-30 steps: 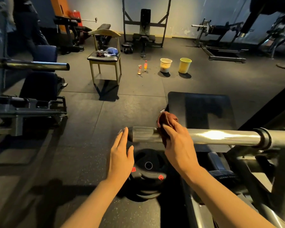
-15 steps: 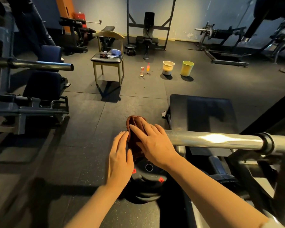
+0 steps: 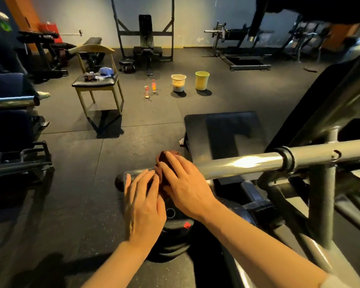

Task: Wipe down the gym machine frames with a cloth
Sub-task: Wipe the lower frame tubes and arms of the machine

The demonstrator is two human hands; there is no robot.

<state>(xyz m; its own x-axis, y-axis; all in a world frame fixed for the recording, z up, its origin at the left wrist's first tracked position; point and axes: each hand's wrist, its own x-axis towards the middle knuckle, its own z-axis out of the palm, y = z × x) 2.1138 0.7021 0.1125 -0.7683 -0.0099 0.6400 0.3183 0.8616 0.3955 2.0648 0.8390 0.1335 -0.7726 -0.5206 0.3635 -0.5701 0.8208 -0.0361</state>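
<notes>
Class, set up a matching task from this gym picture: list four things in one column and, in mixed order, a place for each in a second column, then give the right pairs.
Things
1. reddish-brown cloth
2. blue cap
3. yellow-green plastic bucket
4. black weight plate

Places
A. on the floor, right of the white bucket
B. under the right hand on the shiny steel bar
C. flat on the floor below the hands
D. on the wooden chair's black seat

Pairs: 1-B, 2-D, 3-A, 4-C
</notes>
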